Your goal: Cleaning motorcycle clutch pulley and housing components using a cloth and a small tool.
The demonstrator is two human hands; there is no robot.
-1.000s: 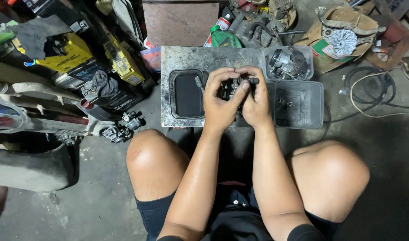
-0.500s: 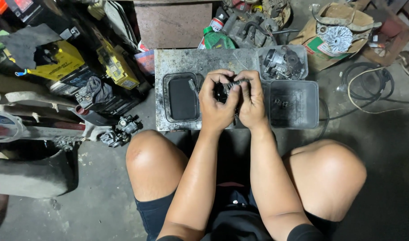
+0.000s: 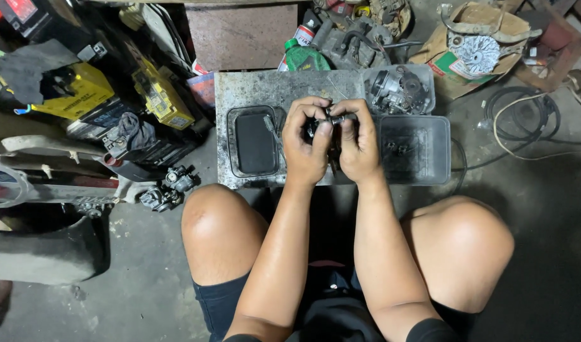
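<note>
Gripping a small dark metal part (image 3: pixel 332 120) between them, left hand (image 3: pixel 306 142) and right hand (image 3: pixel 360 142) press together, its long axis lying left-right

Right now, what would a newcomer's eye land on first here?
Dead centre, the left hand and right hand are pressed together around a small dark metal part, held over a grimy metal tray on the floor. Beside the hands sit two clear plastic tubs: a small one holding a grey mechanical assembly, and a larger one below it. Yellow boxes crowd the left.
</note>
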